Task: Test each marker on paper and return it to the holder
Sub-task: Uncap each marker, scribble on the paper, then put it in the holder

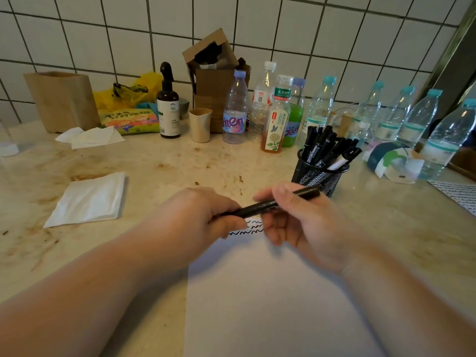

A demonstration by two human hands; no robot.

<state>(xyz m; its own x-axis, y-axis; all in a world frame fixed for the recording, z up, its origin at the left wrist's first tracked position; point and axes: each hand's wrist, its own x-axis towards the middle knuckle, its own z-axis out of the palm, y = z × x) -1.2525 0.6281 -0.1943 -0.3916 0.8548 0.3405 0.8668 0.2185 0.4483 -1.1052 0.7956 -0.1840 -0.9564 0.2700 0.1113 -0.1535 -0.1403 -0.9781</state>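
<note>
Black marker (pixel 260 208), black-squiggled white paper (pixel 257 292)

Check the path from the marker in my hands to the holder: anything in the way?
Nothing visible does. The marker, held by the left hand and right hand, sits just in front of the holder, with bare counter between. The holder is already crowded with other markers.

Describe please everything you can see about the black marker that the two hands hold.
The black marker is a slim, dark pen that looks like plastic, blurred by motion. It lies almost level, its right end raised slightly toward the mesh holder. The left hand grips its left end and the right hand pinches its middle part, so both ends are partly hidden; whether the cap is on cannot be told. It hangs above the top edge of the white paper, just over the black wavy test lines, without touching the sheet.
</note>
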